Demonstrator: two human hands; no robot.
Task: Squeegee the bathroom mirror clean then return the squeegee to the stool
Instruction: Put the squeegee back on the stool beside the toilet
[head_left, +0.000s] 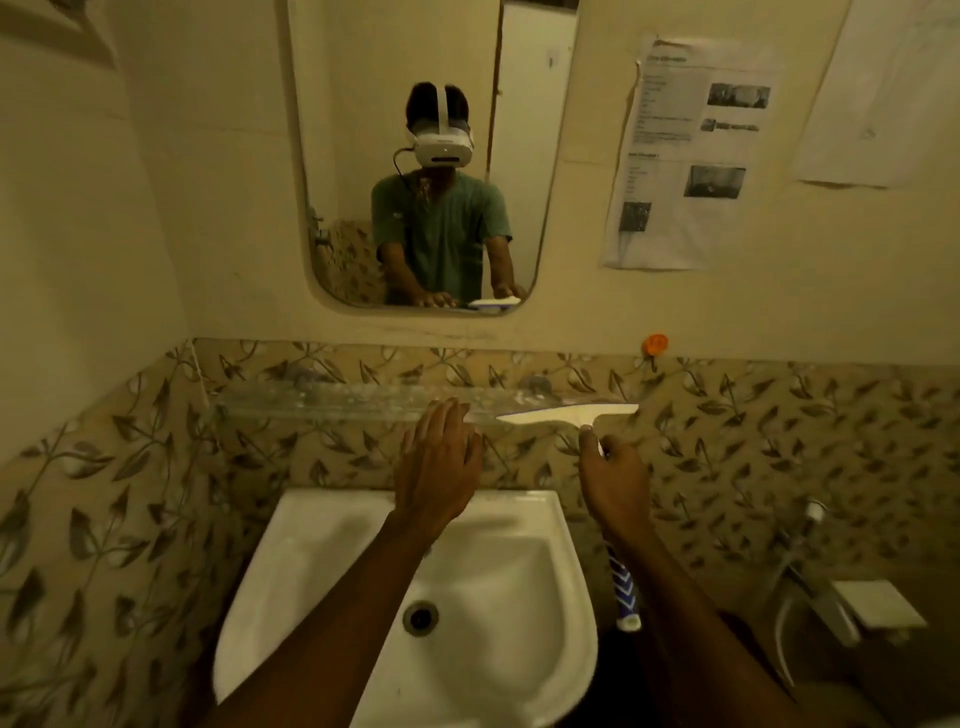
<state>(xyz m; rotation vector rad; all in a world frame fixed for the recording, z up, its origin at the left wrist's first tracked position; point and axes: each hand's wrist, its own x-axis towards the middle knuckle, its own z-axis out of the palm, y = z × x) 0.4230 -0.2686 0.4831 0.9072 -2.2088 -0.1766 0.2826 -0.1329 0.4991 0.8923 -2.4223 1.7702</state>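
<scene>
The mirror (363, 130) hangs on the cream wall above the basin and reflects a person in a green shirt and a headset. My right hand (615, 480) grips the handle of a white squeegee (566, 414), whose wide blade lies level just below the mirror, at the height of a glass shelf (322, 402). The blue-and-white end of the handle (626, 592) sticks out below my wrist. My left hand (441, 462) hovers with straight fingers beside the blade's left tip, holding nothing. The stool is out of view.
A white basin (291, 597) with a round drain sits under my forearms. Leaf-patterned tiles cover the lower wall. Printed paper sheets (685, 156) are stuck to the right of the mirror. An orange hook (654, 344) sits on the wall, and a tap (810, 582) with a white soap holder stands at the lower right.
</scene>
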